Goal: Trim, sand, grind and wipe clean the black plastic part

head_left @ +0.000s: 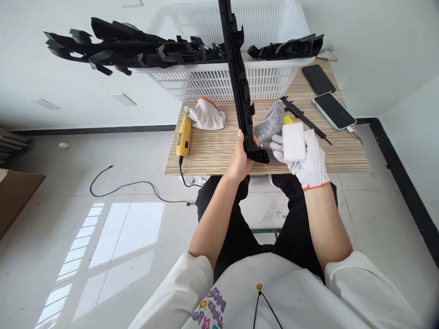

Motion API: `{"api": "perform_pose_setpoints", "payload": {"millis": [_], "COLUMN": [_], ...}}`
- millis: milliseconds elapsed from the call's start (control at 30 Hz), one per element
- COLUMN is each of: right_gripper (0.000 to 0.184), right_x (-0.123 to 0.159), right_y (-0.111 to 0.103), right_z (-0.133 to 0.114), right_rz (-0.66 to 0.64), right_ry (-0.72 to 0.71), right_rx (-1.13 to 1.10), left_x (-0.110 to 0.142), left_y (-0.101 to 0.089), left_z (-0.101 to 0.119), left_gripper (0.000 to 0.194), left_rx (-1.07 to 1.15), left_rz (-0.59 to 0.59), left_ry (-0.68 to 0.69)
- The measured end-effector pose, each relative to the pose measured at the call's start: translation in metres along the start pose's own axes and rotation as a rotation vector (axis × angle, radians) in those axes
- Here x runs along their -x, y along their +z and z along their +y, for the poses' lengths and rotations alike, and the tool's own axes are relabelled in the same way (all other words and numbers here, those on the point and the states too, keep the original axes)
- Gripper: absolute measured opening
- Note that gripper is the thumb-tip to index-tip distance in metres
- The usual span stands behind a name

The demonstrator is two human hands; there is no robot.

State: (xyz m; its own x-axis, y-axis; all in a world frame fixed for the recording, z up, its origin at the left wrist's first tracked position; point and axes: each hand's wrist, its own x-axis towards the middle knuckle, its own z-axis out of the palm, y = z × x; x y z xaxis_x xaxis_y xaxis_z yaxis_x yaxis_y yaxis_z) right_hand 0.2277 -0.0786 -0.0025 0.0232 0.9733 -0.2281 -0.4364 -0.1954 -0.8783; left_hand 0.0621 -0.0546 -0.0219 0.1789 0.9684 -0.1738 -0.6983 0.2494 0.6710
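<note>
My bare left hand [241, 157] is closed round the near end of a long black plastic part [238, 77] that stands up steeply and runs away from me over the table. My right hand [305, 157], in a white knit glove with an orange cuff, holds a white rectangular block [293, 141] right beside that part's lower end. A grey glove or cloth [272, 121] lies on the table just behind the two hands.
On the striped wooden table [212, 151] lie a yellow corded tool [184, 135], a white glove [206, 114], a black caliper [303, 118] and two phones [334, 111]. A white slotted crate [219, 80] at the back carries several black plastic parts [130, 45]. A cable [137, 185] trails on the floor.
</note>
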Motion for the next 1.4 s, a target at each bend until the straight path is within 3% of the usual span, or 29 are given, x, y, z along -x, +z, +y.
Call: {"api": "perform_pose_setpoints", "payload": {"millis": [167,333,533,700,933,1133,1267,1400], "right_gripper": [0.055,0.034,0.04,0.047,0.055,0.048,0.035,0.032], "right_x": [0.003,-0.004,-0.006,-0.003,-0.002,0.001,-0.012,-0.029], "right_y": [0.001,0.003,0.007,0.005,-0.002,0.014,0.026,0.044], "right_z": [-0.001,-0.006,-0.008,-0.001,0.008,-0.005,-0.011,-0.017], "right_rz": [-0.011,0.158,0.231,0.197,0.1,0.148,0.161,-0.039], "right_ry": [0.044,0.114,0.199,0.069,-0.25,-0.278,-0.474,-0.633], "right_rx": [-0.018,-0.011,-0.052,-0.047,0.267,0.123,0.438,0.735], "left_x": [0.001,0.001,0.001,0.002,-0.001,0.002,0.003,0.002], "left_y": [-0.002,-0.002,-0.002,0.001,-0.003,-0.006,-0.006,-0.004], "left_z": [0.001,0.001,0.0,0.001,-0.001,-0.003,-0.006,-0.008], "left_gripper": [0.048,0.047,0.048,0.051,0.05,0.055,0.053,0.069], "left_rx": [-0.034,-0.056,-0.057,-0.116,-0.072,-0.182,-0.259,-0.3], "left_rz": [-0.043,-0.016,-0.058,-0.013,-0.061,-0.068,0.005,0.037], "left_ry": [0.012,-0.01,0.024,0.018,0.029,0.026,0.109,0.112]}}
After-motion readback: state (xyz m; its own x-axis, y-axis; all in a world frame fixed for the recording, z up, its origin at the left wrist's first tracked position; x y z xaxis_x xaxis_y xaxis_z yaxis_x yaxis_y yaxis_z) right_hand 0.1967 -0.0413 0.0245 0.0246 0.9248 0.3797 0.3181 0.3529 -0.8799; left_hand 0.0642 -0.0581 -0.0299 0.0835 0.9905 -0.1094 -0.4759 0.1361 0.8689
